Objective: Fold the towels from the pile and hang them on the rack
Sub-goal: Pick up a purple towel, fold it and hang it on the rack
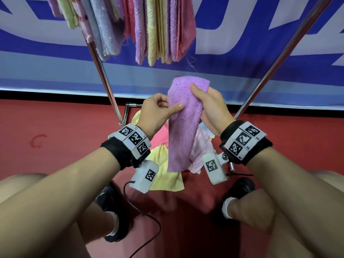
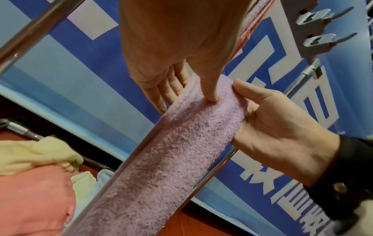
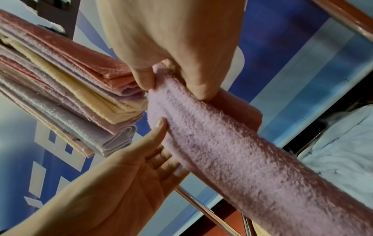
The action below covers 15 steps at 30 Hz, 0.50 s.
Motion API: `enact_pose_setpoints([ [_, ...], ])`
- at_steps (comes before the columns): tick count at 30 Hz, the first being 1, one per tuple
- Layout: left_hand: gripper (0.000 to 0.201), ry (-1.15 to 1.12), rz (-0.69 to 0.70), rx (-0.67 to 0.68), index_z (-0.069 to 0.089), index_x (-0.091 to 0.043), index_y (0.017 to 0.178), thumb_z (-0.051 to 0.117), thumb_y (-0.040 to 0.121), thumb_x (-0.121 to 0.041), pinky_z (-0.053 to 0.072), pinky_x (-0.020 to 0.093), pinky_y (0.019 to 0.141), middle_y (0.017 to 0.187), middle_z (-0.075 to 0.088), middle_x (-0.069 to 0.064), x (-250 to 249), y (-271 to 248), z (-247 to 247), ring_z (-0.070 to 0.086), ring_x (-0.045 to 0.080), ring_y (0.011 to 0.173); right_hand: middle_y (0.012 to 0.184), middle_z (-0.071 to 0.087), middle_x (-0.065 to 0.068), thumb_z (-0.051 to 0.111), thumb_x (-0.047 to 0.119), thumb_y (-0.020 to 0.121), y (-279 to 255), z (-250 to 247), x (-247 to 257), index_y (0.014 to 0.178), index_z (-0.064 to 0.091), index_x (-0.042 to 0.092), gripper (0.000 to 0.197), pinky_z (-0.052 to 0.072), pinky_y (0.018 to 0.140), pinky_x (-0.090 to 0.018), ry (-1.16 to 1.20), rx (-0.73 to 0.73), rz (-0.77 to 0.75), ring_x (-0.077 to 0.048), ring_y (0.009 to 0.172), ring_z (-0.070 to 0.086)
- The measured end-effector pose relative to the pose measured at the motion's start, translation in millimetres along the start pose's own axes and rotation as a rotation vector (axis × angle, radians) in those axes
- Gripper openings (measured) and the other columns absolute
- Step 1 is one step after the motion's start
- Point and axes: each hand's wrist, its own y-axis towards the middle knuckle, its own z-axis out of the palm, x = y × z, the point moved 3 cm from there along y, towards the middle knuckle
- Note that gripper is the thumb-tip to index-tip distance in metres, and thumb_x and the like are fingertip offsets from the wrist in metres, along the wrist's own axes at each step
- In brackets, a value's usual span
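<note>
Both hands' grip, left hand [image 1: 155, 108], right hand [image 1: 210, 108], pinching folded fuzzy lilac towel [image 1: 183, 127], hanging narrow

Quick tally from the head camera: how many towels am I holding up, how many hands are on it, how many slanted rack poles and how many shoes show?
Purple terry towel held up: 1
Hands with a grip on it: 2, left hand and right hand
Slanted chrome rack poles: 2
Black shoes: 2
Total: 7
</note>
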Motion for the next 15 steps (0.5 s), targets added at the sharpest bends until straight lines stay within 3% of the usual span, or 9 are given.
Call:
enact_pose_setpoints([
  [3, 0.020, -0.027, -0.031, 0.030, 0.066, -0.003, 0.084, 0.083, 0.080, -0.013, 0.045, 0.015, 0.053, 0.069, 0.068, 0.004, 0.9, 2.1, 1.4, 0.059, 0.003, 0.053, 0.122, 0.072, -0.019, 0.060, 0.016, 0.103, 1.3, -0.3, -0.3, 0.127, 0.063, -0.004, 0.032, 0.054, 0.104, -0.045, -0.005, 0.011, -0.003, -0.031, 0.116, 0.070],
  [5, 0.015, -0.045, -0.021, 0.062, 0.067, -0.002, 0.081, 0.078, 0.085, -0.011, 0.049, 0.018, 0.058, 0.071, 0.069, 0.008, -2.1, 2.4, 2.8, 0.061, 0.008, 0.058, 0.121, 0.073, -0.019, 0.061, 0.017, 0.102, 3.6, -3.3, 0.7, 0.126, 0.064, -0.004, 0.032, 0.052, 0.106, -0.048, -0.015, -0.007, -0.014, -0.031, 0.116, 0.070],
  [10, 0.022, -0.100, -0.003, 0.155, 0.065, -0.009, 0.077, 0.060, 0.099, -0.009, 0.051, 0.022, 0.062, 0.065, 0.066, -0.001, -10.8, 0.9, 6.8, 0.060, 0.009, 0.060, 0.115, 0.075, -0.018, 0.065, 0.017, 0.099, 9.9, -11.8, 6.7, 0.119, 0.068, -0.001, 0.027, 0.053, 0.105, -0.051, -0.038, -0.068, -0.057, -0.031, 0.112, 0.072],
  [13, 0.009, -0.059, -0.031, 0.095, 0.062, -0.010, 0.091, 0.066, 0.097, -0.016, 0.050, 0.030, 0.065, 0.073, 0.058, 0.002, -6.0, 3.8, 4.0, 0.054, 0.015, 0.068, 0.113, 0.076, -0.015, 0.067, 0.017, 0.097, 10.7, -12.8, 7.6, 0.114, 0.071, 0.002, 0.023, 0.054, 0.104, -0.051, -0.082, -0.079, -0.077, -0.029, 0.110, 0.072],
  [15, 0.016, -0.024, -0.045, 0.077, 0.062, -0.009, 0.104, 0.070, 0.094, -0.018, 0.055, 0.032, 0.072, 0.084, 0.062, 0.002, -1.0, 5.0, 2.8, 0.059, 0.012, 0.076, 0.112, 0.076, -0.013, 0.069, 0.021, 0.094, 10.5, -12.9, 7.0, 0.114, 0.072, 0.005, 0.026, 0.055, 0.102, -0.054, -0.103, -0.070, -0.079, -0.029, 0.109, 0.073],
])
